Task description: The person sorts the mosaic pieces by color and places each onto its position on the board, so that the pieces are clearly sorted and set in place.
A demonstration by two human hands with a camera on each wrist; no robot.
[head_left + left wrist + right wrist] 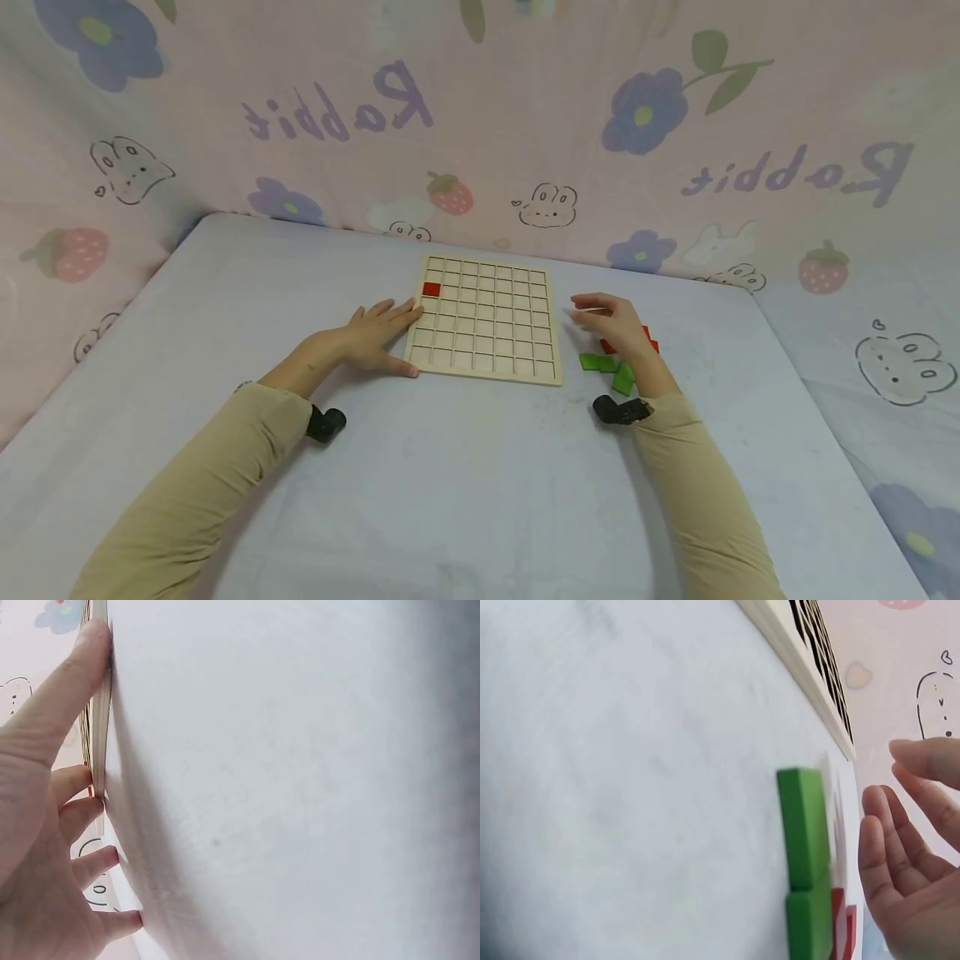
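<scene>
A square wooden grid board [483, 318] lies flat on the white table, with one red square tile [431, 289] in a cell of its left column. At the board's left edge is my left hand [375, 337], fingers spread; in the left wrist view its thumb [86, 660] touches the board's side [101, 720]. My right hand [615, 323] hovers to the right of the board, fingers loosely bent, with no tile visible between them. Below and partly behind it lie several green tiles [589, 362] and red tiles [607, 347], some hidden by the hand and wrist.
A white cloth-covered table [465, 500] spreads around the board. Behind it hangs a pink printed curtain [495, 108] with rabbits and flowers. Black wrist devices [326, 423] sit at both sleeve cuffs.
</scene>
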